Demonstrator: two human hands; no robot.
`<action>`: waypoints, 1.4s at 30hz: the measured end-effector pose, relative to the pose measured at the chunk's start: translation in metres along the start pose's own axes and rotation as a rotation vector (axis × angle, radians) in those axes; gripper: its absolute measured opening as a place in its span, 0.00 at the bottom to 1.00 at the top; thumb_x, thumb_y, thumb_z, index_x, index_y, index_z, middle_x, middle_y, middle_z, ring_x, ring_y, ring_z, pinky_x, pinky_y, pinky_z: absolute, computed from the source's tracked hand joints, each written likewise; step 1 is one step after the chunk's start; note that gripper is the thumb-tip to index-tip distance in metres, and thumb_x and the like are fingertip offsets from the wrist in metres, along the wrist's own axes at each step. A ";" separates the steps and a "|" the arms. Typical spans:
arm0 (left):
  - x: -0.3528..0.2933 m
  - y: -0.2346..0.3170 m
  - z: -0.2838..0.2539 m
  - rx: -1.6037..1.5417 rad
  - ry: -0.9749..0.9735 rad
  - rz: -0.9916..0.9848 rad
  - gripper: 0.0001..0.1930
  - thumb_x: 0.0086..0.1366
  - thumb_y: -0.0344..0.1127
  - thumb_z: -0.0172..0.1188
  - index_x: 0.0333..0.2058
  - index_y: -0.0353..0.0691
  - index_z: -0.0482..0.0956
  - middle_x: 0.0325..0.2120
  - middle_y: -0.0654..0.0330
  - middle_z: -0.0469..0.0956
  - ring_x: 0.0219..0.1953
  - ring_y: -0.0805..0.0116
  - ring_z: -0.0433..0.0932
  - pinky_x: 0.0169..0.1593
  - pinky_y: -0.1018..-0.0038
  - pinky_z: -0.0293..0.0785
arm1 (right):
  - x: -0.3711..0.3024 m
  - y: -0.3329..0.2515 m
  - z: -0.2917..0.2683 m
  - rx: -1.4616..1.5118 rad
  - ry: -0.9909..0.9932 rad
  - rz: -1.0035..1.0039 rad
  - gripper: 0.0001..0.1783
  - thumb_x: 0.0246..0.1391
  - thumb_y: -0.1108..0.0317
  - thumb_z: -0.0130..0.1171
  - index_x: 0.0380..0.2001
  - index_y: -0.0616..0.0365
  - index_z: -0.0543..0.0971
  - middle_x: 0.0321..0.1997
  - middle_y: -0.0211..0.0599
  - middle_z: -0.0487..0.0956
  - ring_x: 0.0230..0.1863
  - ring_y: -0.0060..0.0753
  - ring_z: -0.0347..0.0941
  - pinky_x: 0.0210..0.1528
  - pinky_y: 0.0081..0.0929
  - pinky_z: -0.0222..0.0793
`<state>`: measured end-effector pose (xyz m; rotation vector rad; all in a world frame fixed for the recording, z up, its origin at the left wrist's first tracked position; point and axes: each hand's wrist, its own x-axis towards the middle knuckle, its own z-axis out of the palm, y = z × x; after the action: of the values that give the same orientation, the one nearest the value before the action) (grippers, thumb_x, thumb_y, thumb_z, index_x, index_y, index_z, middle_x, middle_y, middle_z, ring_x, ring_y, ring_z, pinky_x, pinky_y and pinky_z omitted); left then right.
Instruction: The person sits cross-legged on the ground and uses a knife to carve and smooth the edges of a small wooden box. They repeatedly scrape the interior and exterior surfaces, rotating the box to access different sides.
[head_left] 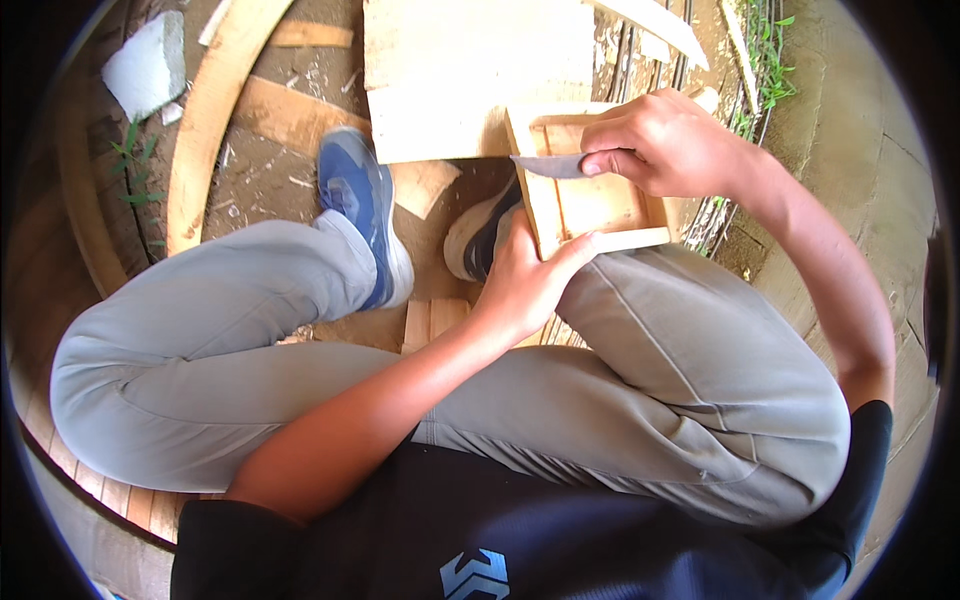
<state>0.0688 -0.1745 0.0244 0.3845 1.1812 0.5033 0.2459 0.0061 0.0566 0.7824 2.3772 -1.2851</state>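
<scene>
A shallow, open wooden box [636, 240] rests by my right knee, tilted against the edge of a pale board. My left hand [530, 265] is closed round its near left corner, the thumb lying along the near wall. Over the box's open side, my right hand [645, 145] grips a knife with a grey, tapering blade [553, 166]. The blade points left, its tip at the box's left wall. My right fingers hide the knife's handle, though a rounded pale wooden end [706, 99] shows beyond them; I cannot tell whether it belongs to the knife.
Ahead lies the broad pale board [450, 75]. Curved wooden strips [205, 130] and offcuts [285, 115] litter the dirt floor on the left, near a white chunk [146, 66]. My blue shoe [355, 210] stands left of the board. Thin dark rods [625, 55] and green plants [772, 60] are at the far right.
</scene>
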 end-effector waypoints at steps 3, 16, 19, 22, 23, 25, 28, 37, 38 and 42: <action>-0.003 0.016 0.001 0.094 0.016 0.016 0.25 0.71 0.48 0.61 0.54 0.35 0.65 0.39 0.53 0.80 0.36 0.69 0.77 0.35 0.72 0.73 | -0.017 -0.008 -0.021 -0.160 0.238 0.148 0.10 0.66 0.63 0.61 0.40 0.60 0.82 0.31 0.49 0.83 0.35 0.55 0.81 0.37 0.45 0.74; -0.022 0.105 -0.036 0.713 0.351 0.559 0.26 0.63 0.44 0.68 0.50 0.31 0.70 0.42 0.40 0.85 0.46 0.41 0.85 0.51 0.55 0.79 | -0.137 -0.082 -0.125 -0.233 0.481 0.880 0.18 0.56 0.78 0.48 0.48 0.71 0.77 0.45 0.63 0.82 0.51 0.63 0.80 0.53 0.51 0.73; -0.031 0.136 -0.049 0.699 0.403 0.654 0.23 0.59 0.42 0.70 0.46 0.34 0.75 0.38 0.41 0.85 0.44 0.42 0.85 0.47 0.56 0.80 | -0.150 -0.117 -0.134 -0.297 0.595 0.819 0.18 0.56 0.79 0.47 0.49 0.71 0.77 0.45 0.65 0.82 0.51 0.64 0.79 0.53 0.52 0.73; -0.047 0.170 -0.060 0.815 0.448 0.773 0.24 0.53 0.43 0.73 0.44 0.35 0.78 0.34 0.43 0.85 0.39 0.47 0.86 0.43 0.60 0.80 | -0.149 -0.144 -0.137 -0.305 0.677 0.778 0.18 0.56 0.79 0.47 0.49 0.71 0.77 0.46 0.65 0.82 0.51 0.63 0.80 0.54 0.51 0.73; -0.054 0.181 -0.064 0.867 0.436 0.806 0.25 0.52 0.44 0.75 0.44 0.35 0.79 0.34 0.44 0.85 0.38 0.48 0.86 0.43 0.61 0.80 | -0.146 -0.150 -0.138 -0.297 0.682 0.752 0.18 0.56 0.78 0.47 0.49 0.71 0.77 0.45 0.65 0.82 0.51 0.63 0.80 0.54 0.52 0.73; -0.071 0.205 -0.070 0.916 0.421 0.868 0.25 0.52 0.45 0.77 0.43 0.35 0.79 0.34 0.47 0.86 0.36 0.52 0.86 0.41 0.64 0.80 | -0.139 -0.168 -0.142 -0.271 0.693 0.710 0.19 0.56 0.78 0.48 0.49 0.69 0.78 0.44 0.65 0.82 0.50 0.64 0.80 0.54 0.52 0.73; -0.099 0.242 -0.078 0.848 0.324 0.933 0.22 0.54 0.41 0.78 0.41 0.35 0.80 0.34 0.52 0.87 0.34 0.63 0.86 0.40 0.69 0.79 | -0.135 -0.185 -0.144 -0.231 0.769 0.625 0.19 0.57 0.77 0.49 0.51 0.65 0.78 0.43 0.64 0.83 0.49 0.64 0.80 0.53 0.51 0.73; -0.182 0.321 -0.067 0.586 -0.127 0.904 0.18 0.70 0.47 0.66 0.39 0.33 0.84 0.33 0.61 0.85 0.34 0.79 0.82 0.40 0.78 0.77 | -0.158 -0.228 -0.162 0.090 0.924 0.464 0.18 0.61 0.73 0.52 0.54 0.64 0.75 0.35 0.41 0.83 0.38 0.36 0.79 0.45 0.37 0.74; -0.189 0.325 -0.065 0.566 -0.172 0.880 0.20 0.72 0.49 0.64 0.38 0.33 0.84 0.33 0.62 0.85 0.35 0.79 0.81 0.40 0.77 0.77 | -0.159 -0.238 -0.164 0.138 0.924 0.449 0.18 0.61 0.73 0.52 0.54 0.64 0.75 0.34 0.40 0.83 0.37 0.34 0.78 0.44 0.36 0.74; -0.202 0.318 -0.052 0.503 -0.414 0.630 0.26 0.74 0.53 0.58 0.48 0.31 0.83 0.42 0.59 0.85 0.42 0.76 0.81 0.49 0.74 0.76 | -0.180 -0.264 -0.156 0.246 0.988 0.423 0.15 0.66 0.71 0.52 0.53 0.64 0.72 0.32 0.37 0.81 0.31 0.28 0.76 0.32 0.30 0.72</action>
<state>-0.0936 -0.0233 0.3334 1.2564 0.7523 0.6227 0.2255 -0.0357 0.4097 2.2738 2.4444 -1.1513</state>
